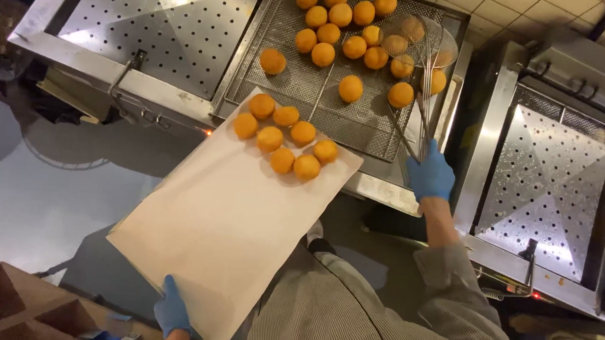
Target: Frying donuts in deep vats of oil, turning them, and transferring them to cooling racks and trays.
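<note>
My left hand (171, 311), in a blue glove, grips the near corner of a flat tray lined with pale paper (224, 221). Several golden fried balls (283, 138) sit bunched at the tray's far end, which reaches the fryer's edge. My right hand (430, 175), also gloved in blue, holds the handle of a wire skimmer (419, 48). The skimmer's round basket rests among several more fried balls (344, 34) on a perforated metal draining rack (360, 121).
A perforated steel lid (165, 25) covers the vat to the left of the rack. Another covered vat (550, 183) stands on the right. A wooden crate (6, 299) sits at the lower left. Grey floor lies below the tray.
</note>
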